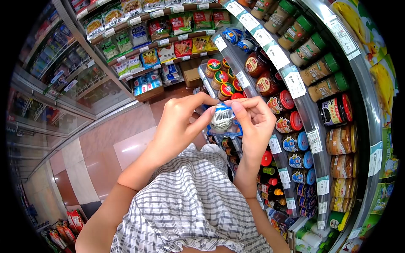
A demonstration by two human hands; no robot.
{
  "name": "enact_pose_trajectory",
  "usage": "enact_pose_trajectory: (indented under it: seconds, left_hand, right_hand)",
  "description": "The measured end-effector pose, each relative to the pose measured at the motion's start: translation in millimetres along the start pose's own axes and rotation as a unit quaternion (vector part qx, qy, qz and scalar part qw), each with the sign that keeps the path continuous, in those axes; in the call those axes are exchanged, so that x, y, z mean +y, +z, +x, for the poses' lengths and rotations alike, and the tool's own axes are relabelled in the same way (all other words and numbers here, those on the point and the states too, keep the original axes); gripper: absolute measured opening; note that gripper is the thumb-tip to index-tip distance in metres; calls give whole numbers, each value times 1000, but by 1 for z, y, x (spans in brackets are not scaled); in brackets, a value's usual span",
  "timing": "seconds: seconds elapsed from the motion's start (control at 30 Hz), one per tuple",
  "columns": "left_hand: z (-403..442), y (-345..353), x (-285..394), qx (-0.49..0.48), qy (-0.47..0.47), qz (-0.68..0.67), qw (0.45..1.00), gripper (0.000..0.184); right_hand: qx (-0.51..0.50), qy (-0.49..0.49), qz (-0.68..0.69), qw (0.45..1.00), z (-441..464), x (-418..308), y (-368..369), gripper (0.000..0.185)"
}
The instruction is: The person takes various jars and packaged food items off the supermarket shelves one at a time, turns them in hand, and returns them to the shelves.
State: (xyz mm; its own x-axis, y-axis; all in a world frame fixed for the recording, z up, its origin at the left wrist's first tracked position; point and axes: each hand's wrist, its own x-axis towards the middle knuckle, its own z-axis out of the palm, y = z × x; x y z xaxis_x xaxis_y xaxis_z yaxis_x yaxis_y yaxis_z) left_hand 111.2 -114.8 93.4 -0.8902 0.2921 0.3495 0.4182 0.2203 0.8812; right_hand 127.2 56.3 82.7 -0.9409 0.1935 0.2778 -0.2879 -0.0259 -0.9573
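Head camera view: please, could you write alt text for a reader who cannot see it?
A bare left hand and right hand pinch a small, blue-edged plastic packet with a barcode in a shop aisle. Jars line the shelves at right, and bagged foods stand ahead.

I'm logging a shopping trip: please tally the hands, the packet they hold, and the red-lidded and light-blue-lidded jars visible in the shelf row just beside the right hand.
Left hand and right hand: 2
Packet: 1
Red-lidded jars: 2
Light-blue-lidded jars: 3
Total: 8
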Motion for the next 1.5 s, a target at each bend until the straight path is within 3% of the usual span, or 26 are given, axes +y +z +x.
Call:
enact_pose_trajectory:
  seconds: [0.07, 0.17, 0.27, 0.37, 0.47, 0.57, 0.97, 1.2, 1.5]
  left_hand:
    - [-2, -1, 5, -9, -50, -33, 998, 24]
    - [-5, 2, -2, 9, 30, -76, 997, 22]
    - [-7, 5, 4, 21, -27, -186, 982, 21]
    - [-9, -2, 13, 2, -81, -136, 987, 17]
    - [-8, 5, 8, 74, 40, -109, 990, 14]
    - [-8, 3, 5, 68, 59, -71, 993, 13]
    - [-17, 1, 30, 64, -68, -172, 981, 17]
    - [-21, 4, 30, 117, 60, -92, 987, 8]
    - [-19, 3, 28, 112, 95, -85, 986, 8]
  right_hand:
    - [14, -9, 46, 999, -1, -5, 4, 10]
    - [32, -20, 91, 995, -2, -11, 5, 11]
    - [38, -36, 95, 994, -8, -14, 5, 11]
    - [47, -53, 107, 992, -12, -17, 6, 11]
    - [57, -63, 115, 990, -15, -21, 8, 11]
    - [57, -68, 111, 990, -17, -23, 7, 11]
    - [76, -82, 157, 981, -24, -20, 10, 15]
    - [73, -89, 166, 979, -28, -22, 11, 19]
    - [61, -87, 175, 979, -27, -22, 10, 19]
